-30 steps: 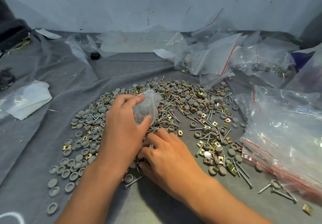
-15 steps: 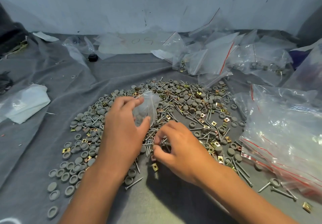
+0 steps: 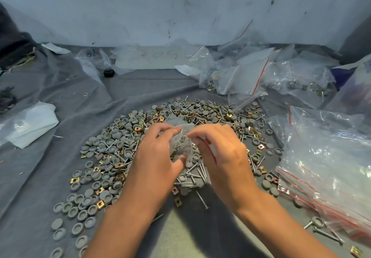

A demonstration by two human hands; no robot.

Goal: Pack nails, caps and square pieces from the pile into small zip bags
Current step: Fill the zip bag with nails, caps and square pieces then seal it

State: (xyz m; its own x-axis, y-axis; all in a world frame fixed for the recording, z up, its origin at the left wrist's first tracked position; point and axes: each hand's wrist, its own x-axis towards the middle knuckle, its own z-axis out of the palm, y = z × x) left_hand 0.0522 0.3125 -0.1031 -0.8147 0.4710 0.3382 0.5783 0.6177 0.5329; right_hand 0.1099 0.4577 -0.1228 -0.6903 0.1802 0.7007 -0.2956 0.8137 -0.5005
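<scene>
A wide pile (image 3: 124, 145) of grey round caps, silver nails and brass square pieces covers the grey cloth in front of me. Over its middle I hold a small clear zip bag (image 3: 180, 139). My left hand (image 3: 158, 157) pinches the bag's top edge with the fingers, and its thumb presses the bag lower down. My right hand (image 3: 218, 153) pinches the bag's top edge from the right with fingertips curled. What the right fingers hold besides the bag cannot be seen. Loose nails (image 3: 197, 172) lie just below the bag.
A heap of empty red-striped zip bags (image 3: 329, 163) lies at the right. Filled and empty small bags (image 3: 247, 77) are stacked at the back right by the wall. White folded plastic (image 3: 30, 125) rests at the left. Stray caps (image 3: 60, 233) trail toward the near left edge.
My right hand rose from the pile at the near middle and came up to the bag's mouth. My left hand lifted the bag slightly and shifted right, toward the centre.
</scene>
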